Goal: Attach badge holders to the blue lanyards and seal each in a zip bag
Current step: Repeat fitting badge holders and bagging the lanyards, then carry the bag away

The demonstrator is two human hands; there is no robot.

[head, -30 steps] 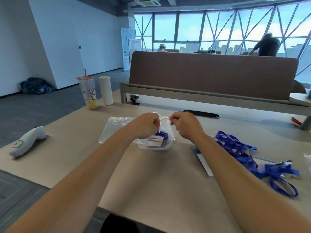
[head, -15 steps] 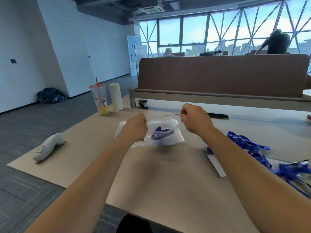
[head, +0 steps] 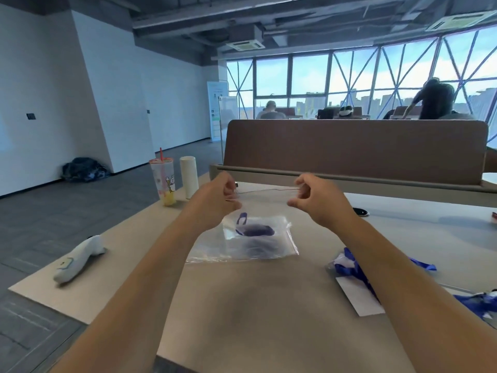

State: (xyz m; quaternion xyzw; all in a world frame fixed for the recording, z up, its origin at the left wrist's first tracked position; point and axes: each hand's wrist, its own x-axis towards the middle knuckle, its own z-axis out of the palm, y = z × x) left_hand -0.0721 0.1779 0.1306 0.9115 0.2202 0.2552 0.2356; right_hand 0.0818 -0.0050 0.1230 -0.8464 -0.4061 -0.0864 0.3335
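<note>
A clear zip bag [head: 279,238] hangs above the tan table [head: 258,305] with a coiled blue lanyard [head: 255,230] inside; the contents are blurred. Its top edge, marked by a thin red zip line [head: 269,190], is stretched between my hands. My left hand [head: 220,199] pinches the left end of that edge. The right end is pinched by my right hand [head: 314,201]. More blue lanyards [head: 355,267] lie in a heap to the right, partly behind my right forearm, beside a white card [head: 360,297].
A plastic drink cup with a red straw [head: 164,181] and a white cylinder [head: 189,180] stand at the far left of the table. A white handheld device [head: 78,258] lies near the left edge. A brown divider panel [head: 355,149] closes off the back.
My hands have risen off the table and spread apart along the bag's top edge. The bag now hangs stretched between them, and the view has tilted upward.
</note>
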